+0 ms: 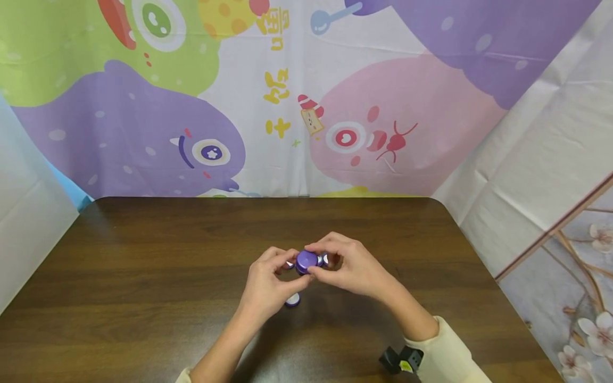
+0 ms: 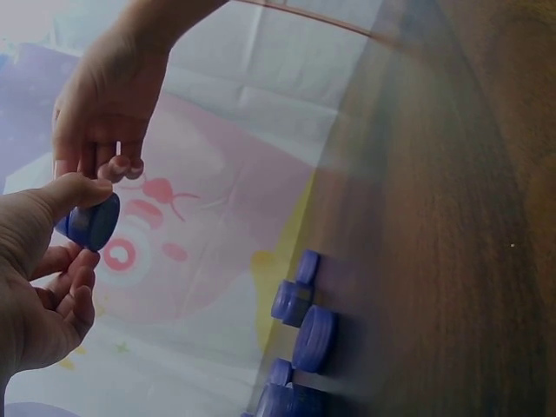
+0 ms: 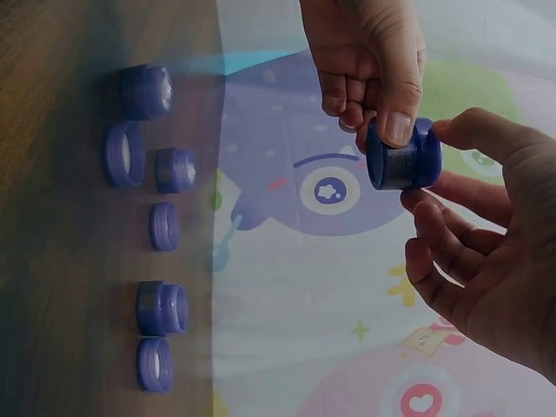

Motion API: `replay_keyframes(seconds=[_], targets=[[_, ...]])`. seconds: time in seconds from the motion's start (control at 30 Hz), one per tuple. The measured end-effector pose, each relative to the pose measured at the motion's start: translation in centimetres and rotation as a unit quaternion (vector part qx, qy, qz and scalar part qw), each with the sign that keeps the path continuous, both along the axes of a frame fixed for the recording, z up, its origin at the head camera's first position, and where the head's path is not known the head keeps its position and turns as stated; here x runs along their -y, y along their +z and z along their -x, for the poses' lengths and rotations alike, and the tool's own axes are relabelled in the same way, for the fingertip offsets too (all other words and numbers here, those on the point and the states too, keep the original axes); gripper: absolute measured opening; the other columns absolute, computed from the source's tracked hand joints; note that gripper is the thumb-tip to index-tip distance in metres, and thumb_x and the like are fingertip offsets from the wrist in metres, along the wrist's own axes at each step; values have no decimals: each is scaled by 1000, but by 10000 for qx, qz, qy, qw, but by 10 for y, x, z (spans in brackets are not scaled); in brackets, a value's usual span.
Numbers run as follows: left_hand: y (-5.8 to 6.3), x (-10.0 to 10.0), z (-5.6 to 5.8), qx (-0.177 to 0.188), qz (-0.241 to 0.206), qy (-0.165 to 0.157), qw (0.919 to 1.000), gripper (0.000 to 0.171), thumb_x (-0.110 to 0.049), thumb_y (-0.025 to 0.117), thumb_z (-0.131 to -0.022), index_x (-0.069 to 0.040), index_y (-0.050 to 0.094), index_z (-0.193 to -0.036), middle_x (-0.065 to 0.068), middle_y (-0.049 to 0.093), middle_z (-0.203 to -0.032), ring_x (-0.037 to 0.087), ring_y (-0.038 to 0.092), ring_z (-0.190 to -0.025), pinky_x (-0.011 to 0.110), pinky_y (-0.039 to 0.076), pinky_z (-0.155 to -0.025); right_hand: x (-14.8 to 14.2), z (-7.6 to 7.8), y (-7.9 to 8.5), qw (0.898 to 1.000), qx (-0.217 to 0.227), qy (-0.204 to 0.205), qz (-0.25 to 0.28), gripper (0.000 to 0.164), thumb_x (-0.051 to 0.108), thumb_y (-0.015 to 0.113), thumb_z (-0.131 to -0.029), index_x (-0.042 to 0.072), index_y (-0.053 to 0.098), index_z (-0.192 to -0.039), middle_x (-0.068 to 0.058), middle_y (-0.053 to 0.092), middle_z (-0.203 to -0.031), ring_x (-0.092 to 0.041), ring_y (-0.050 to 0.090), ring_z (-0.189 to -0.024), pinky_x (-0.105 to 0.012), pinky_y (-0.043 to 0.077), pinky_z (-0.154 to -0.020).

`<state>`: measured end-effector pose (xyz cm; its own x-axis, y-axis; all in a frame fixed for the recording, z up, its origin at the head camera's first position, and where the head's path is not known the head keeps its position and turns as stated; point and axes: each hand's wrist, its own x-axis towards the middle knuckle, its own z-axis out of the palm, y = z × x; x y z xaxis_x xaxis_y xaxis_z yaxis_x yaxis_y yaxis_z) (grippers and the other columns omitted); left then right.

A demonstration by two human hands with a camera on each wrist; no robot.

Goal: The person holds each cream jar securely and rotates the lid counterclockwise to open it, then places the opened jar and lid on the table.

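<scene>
Above the table, both hands hold one small purple jar, whose round cap faces the head camera. On its body, the left hand pinches with thumb and fingers. At the cap end, the right hand grips the rim between thumb and fingertips. The right wrist view shows a label on this jar, under the left thumb. Behind the hands in the head view, other small jars are mostly hidden. One loose purple cap lies nearer the person, its pale inside showing.
In the right wrist view, uncapped purple jars and loose caps stand in a line on the brown wooden table. A printed cartoon cloth hangs behind the table. A black device sits by the right sleeve.
</scene>
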<state>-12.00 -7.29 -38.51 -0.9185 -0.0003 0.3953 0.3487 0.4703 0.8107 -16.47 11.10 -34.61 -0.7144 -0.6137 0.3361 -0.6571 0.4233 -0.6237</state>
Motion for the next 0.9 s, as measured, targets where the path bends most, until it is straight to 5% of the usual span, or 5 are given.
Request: replay_keyframes(seconds=[0.43, 0.7, 0.9], targets=[[-2, 0, 1, -27, -40, -57, 10000, 30, -19, 84, -67, -16, 72, -95, -5, 60, -85, 13, 57, -78, 25, 51, -69, 0, 0, 1, 9998, 21, -188, 71, 31, 20, 77, -77, 8, 70, -105, 1, 64, -91, -6, 52, -68, -19, 49, -60], [-2, 1, 1, -101, -39, -73, 9999, 32, -20, 84, -67, -14, 72, -96, -4, 61, -85, 16, 59, -79, 25, 50, -68, -1, -1, 1, 9998, 140, 136, 13, 34, 16, 72, -81, 9, 66, -115, -2, 63, -101, -6, 53, -73, -20, 49, -62], [-2, 1, 1, -78, -24, -29, 10000, 31, -20, 84, -67, -16, 72, -96, -6, 61, -85, 9, 55, -77, 24, 48, -67, 0, -1, 1, 9999, 50, -65, 79, 37, 19, 75, -79, 9, 66, -114, 0, 63, -97, -7, 51, -69, -20, 49, -61]])
